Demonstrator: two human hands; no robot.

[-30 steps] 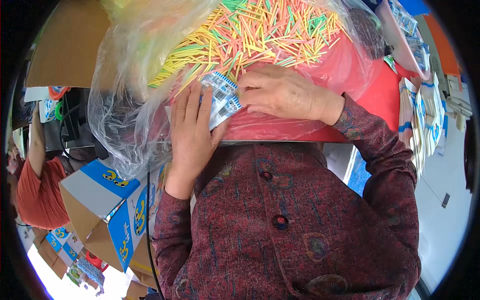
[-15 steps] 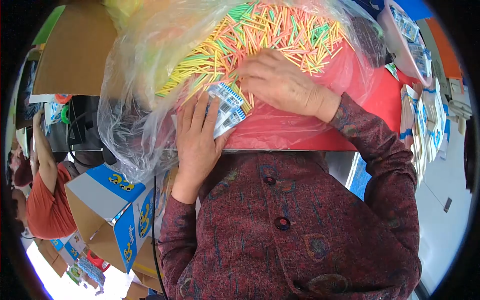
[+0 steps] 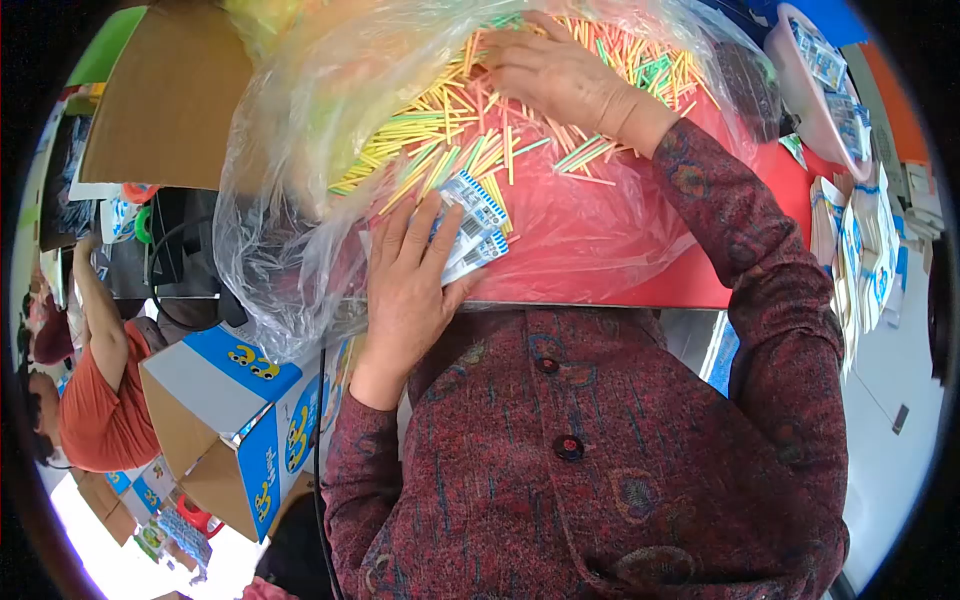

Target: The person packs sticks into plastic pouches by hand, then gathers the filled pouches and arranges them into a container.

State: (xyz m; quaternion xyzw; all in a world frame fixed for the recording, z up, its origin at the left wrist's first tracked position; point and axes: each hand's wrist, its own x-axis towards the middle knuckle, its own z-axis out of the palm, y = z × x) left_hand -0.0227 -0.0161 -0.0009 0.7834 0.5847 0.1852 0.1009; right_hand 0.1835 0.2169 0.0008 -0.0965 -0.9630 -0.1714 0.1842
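A loose pile of thin pink, yellow and green sticks [image 3: 410,135] lies on clear plastic sheeting over a red tabletop. My right hand [image 3: 560,80] is over the far part of the pile, palm down. Its fingers are stretched to the left and touch the sticks; its palm side is hidden. Near the table's front edge, my left hand [image 3: 410,275] lies over small blue-and-white printed packets [image 3: 470,225], holding them under its fingers with the thumb along their near side. Several yellow sticks show at the packets' right edge.
Crumpled clear plastic [image 3: 275,240] rises at the left beside a cardboard flap [image 3: 165,100]. A pink basin [image 3: 785,60] holding packets stands at the right, above stacked flat paper bags [image 3: 850,240]. An open printed carton [image 3: 215,410] and a person in an orange shirt [image 3: 105,405] are at the left.
My right hand has moved away from the packets, farther back over the pile. Some sticks now lie spread out on the near side. My left hand stays on the packets; the view has shifted slightly.
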